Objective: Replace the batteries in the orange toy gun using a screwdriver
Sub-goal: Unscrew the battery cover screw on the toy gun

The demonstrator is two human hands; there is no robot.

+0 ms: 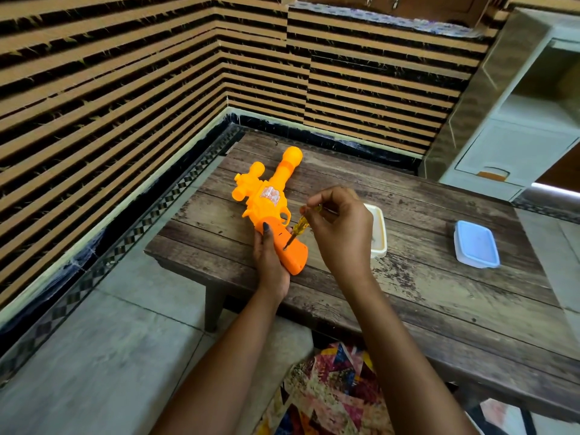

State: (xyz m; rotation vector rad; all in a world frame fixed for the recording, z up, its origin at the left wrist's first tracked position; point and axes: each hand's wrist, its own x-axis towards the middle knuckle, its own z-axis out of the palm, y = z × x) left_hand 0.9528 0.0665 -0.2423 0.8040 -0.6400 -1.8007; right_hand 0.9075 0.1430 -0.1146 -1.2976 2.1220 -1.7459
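Observation:
The orange toy gun (266,196) lies on the wooden table (423,293), barrel pointing away from me. My left hand (270,262) grips its handle from the left, thumb lying on top. My right hand (340,227) pinches the yellow translucent handle of a screwdriver (299,229). The screwdriver's metal tip sits on a screw in the handle's battery cover (290,246).
An open white container (378,233) stands just behind my right hand, partly hidden by it. A blue-lidded plastic box (476,243) sits further right on the table. Striped walls close off the left and back. A patterned cloth (329,394) lies below the table's near edge.

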